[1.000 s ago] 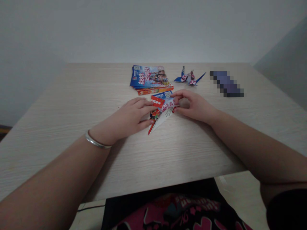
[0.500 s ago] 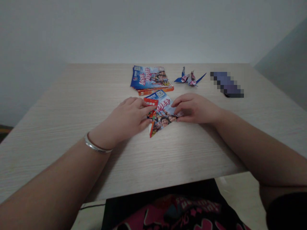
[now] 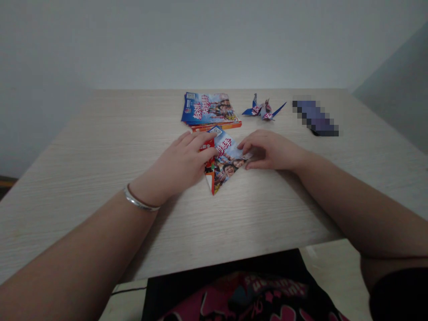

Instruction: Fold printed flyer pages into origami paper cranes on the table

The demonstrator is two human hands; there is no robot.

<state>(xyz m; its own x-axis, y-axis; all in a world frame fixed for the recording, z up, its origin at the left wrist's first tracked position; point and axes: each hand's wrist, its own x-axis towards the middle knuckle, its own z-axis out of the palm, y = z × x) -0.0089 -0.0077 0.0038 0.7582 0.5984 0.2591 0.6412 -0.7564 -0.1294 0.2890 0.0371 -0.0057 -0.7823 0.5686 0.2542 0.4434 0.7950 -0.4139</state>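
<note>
A printed flyer (image 3: pixel 226 158), folded into a kite-like shape with a red flap on its left side, lies on the table between my hands. My left hand (image 3: pixel 187 160) rests over its left part, fingers stretched out and pressing on the paper; they cover part of the red flap. At the right corner, my right hand (image 3: pixel 267 149) has thumb and fingers closed around the paper's edge. Just beyond the folded sheet is a stack of similar flyers (image 3: pixel 210 108). Two folded paper cranes (image 3: pixel 264 110) in blue and white stand right of the stack.
A dark, pixelated flat object (image 3: pixel 316 118) lies at the back right of the pale wooden table (image 3: pixel 100 133). The wall (image 3: pixel 214 44) meets the table's far edge. Dark clothing with pink print (image 3: pixel 254 294) shows below the near edge.
My left hand has shifted its fingers up over the flyer's upper left edge, covering more of it. The flyer has turned slightly, its lower tip moving a little right. My right hand stays at the right corner.
</note>
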